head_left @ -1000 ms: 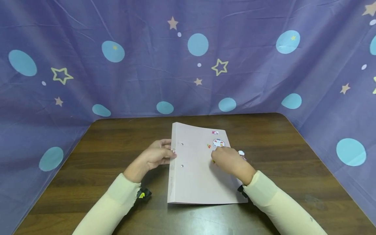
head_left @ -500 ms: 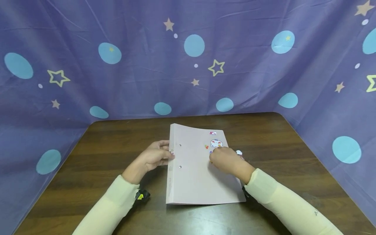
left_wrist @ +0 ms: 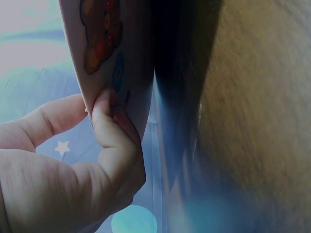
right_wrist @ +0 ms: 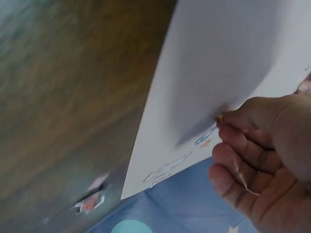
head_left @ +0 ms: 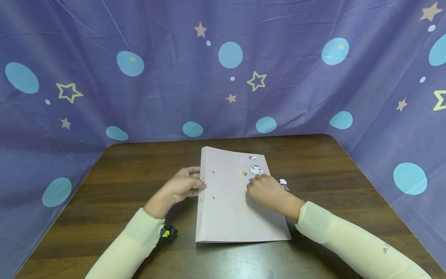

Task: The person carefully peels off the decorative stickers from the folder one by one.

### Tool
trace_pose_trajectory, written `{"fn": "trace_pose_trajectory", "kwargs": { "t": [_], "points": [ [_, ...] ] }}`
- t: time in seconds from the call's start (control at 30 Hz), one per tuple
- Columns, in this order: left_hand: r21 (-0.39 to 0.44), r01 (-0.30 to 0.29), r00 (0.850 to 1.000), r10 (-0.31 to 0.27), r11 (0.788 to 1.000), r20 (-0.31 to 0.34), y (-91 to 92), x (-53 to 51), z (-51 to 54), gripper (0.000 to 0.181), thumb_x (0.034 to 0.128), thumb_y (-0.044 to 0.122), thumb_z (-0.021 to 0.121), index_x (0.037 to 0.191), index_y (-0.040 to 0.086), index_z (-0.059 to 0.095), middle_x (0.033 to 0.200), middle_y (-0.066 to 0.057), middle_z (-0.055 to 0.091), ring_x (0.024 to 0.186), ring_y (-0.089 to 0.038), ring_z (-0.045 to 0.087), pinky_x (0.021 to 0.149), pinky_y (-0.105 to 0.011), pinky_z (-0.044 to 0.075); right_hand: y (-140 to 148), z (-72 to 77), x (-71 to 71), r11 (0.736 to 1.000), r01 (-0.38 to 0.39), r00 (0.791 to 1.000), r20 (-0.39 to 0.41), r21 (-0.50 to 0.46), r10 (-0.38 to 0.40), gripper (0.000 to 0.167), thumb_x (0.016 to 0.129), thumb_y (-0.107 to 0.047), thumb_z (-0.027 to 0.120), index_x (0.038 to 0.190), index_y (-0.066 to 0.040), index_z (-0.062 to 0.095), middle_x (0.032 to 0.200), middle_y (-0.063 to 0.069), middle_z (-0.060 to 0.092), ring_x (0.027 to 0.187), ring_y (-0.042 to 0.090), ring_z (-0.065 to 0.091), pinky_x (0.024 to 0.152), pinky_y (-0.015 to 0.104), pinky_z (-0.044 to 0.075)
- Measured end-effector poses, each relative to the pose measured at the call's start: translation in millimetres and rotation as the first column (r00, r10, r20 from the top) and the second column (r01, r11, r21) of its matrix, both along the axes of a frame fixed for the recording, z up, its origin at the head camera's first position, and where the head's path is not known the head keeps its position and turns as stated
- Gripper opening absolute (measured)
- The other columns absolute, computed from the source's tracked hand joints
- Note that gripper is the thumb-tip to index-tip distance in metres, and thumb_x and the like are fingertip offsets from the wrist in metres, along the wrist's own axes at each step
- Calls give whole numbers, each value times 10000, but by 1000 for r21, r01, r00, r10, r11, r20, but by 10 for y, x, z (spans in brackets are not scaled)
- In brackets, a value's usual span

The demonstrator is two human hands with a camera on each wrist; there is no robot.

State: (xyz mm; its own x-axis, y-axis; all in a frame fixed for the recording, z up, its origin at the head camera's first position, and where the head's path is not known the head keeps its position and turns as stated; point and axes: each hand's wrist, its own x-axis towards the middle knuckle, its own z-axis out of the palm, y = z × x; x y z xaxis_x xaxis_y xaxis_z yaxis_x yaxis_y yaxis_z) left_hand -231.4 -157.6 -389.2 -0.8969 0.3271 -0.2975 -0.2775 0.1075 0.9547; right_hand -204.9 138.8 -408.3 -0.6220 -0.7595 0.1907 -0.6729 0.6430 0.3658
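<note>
Wood-grain counter (head_left: 348, 186) stood by purple curtain (head_left: 296, 93) w/ stars (head_left: 200, 30) & blue dots (head_left: 230, 55), pale folder (head_left: 228, 221) sat mid-counter, L grip (head_left: 182, 184) pinched its spine edge (head_left: 200, 219), R grip (head_left: 270, 193) pinched tiny yellow bit (right_wrist: 220, 118) at cover (head_left: 226, 162), sticker (head_left: 283, 185) lay just R of folder.

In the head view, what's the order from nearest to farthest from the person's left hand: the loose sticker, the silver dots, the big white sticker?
1. Silver dots: on the left part of the folder, just right of the left hand.
2. Big white sticker: near the folder's right edge.
3. Loose sticker: on the table, beyond that edge.
</note>
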Motion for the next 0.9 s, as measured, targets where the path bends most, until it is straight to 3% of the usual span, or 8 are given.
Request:
{"fn": "trace_pose_trajectory", "kwargs": {
  "t": [0.1, 0.27, 0.4, 0.57, 0.63, 0.9],
  "points": [
    [0, 0, 1000, 0, 1000, 0, -5, -1, 2, 780, 880, -127, 611, 1552, -91, 217, 1355, -280, 536, 947, -207, 663, 837, -382, 574, 58, 38, -47, 996, 32, 992, 124, -89, -21, 142, 918, -99, 712, 783, -83, 673, 783, 66, 667, 724, 258, 649, 648, 414, 554],
    [3, -2, 1000, 2, 1000, 4, -8, -2, 7, 789, 880, -125, 611, 1557, -86, 208, 1365, -280, 531, 956, -210, 660, 849, -389, 572, 182, 90, -161, 964, 62, 946, 324, -260, 27, 290, 952, -93, 680, 685, -143, 577, 654, -32, 531, 590, 125, 473, 541, 335, 468],
    [7, 2, 1000, -2, 1000, 5, -9, -9, 7, 802, 881, -124, 610, 1564, -84, 191, 1371, -283, 521, 971, -216, 658, 866, -399, 570, 256, 114, -226, 935, 85, 910, 409, -344, 68, 359, 940, -72, 690, 646, -192, 523, 628, -95, 419, 606, 78, 360, 546, 256, 371],
    [9, 9, 1000, -9, 1000, 0, -15, -11, 14, 805, 888, -118, 612, 1567, -83, 182, 1380, -286, 519, 982, -219, 660, 879, -406, 568, 366, 169, -288, 915, 140, 880, 472, -378, 60, 312, 948, -96, 718, 687, -187, 573, 636, -105, 464, 593, 55, 391, 532, 231, 369],
    [11, 9, 1000, -9, 1000, -1, -16, -10, 17, 804, 888, -118, 611, 1567, -82, 182, 1381, -286, 519, 982, -221, 658, 879, -406, 568, 433, 195, -314, 916, 151, 884, 465, -373, 44, 274, 944, -81, 717, 712, -169, 602, 645, -97, 494, 580, 48, 422, 527, 231, 385],
    [15, -2, 1000, 2, 1000, 1, -20, -3, 35, 799, 879, -125, 608, 1561, -83, 194, 1363, -279, 525, 969, -215, 654, 864, -397, 570, 768, 211, -438, 947, 190, 935, 343, -258, -94, 247, 948, -94, 720, 728, -128, 615, 668, -64, 526, 606, 109, 462, 563, 304, 456]
  ]
}}
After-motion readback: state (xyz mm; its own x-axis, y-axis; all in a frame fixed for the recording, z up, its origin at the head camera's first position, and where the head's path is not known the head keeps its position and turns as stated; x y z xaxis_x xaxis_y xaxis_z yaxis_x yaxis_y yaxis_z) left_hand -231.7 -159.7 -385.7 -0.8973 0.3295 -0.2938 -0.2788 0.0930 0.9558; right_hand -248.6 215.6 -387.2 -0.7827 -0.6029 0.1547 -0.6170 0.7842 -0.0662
